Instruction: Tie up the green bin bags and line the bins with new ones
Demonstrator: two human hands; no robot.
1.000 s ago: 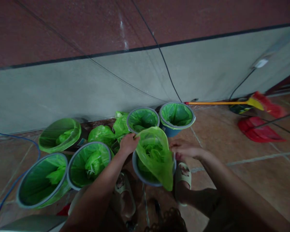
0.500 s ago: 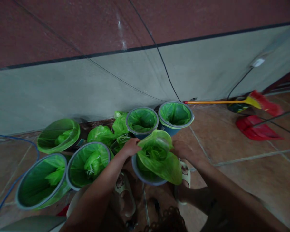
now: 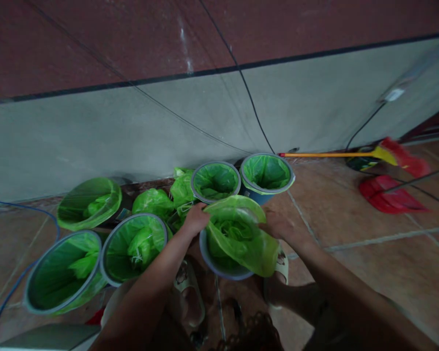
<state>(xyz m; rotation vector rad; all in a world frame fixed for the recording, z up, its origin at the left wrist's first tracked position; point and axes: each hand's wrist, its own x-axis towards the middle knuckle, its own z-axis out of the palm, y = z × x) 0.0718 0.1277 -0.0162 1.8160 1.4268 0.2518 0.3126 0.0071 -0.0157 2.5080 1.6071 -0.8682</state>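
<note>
A green plastic bag (image 3: 241, 236) is spread over the mouth of a grey-rimmed bin (image 3: 208, 256) on the floor in front of me. My left hand (image 3: 194, 218) pinches the bag's rim at its left side. My right hand (image 3: 280, 225) grips the bag's rim at its right side. The bag's near edge hangs over the bin's front right rim. My feet in pale slippers (image 3: 185, 287) stand on either side of the bin.
Several other bins lined with green bags stand around: two behind (image 3: 215, 181) (image 3: 267, 175), two at the left (image 3: 133, 246) (image 3: 62, 273), plus loose green bags (image 3: 153, 202). A grey wall runs behind. A broom (image 3: 351, 155) and red dustpan (image 3: 391, 200) lie at right. Cables cross the wall.
The bag's mouth has been pulled wider and lower over the bin; my right hand moved in to the bag's right rim, and the hanging flap shifted right.
</note>
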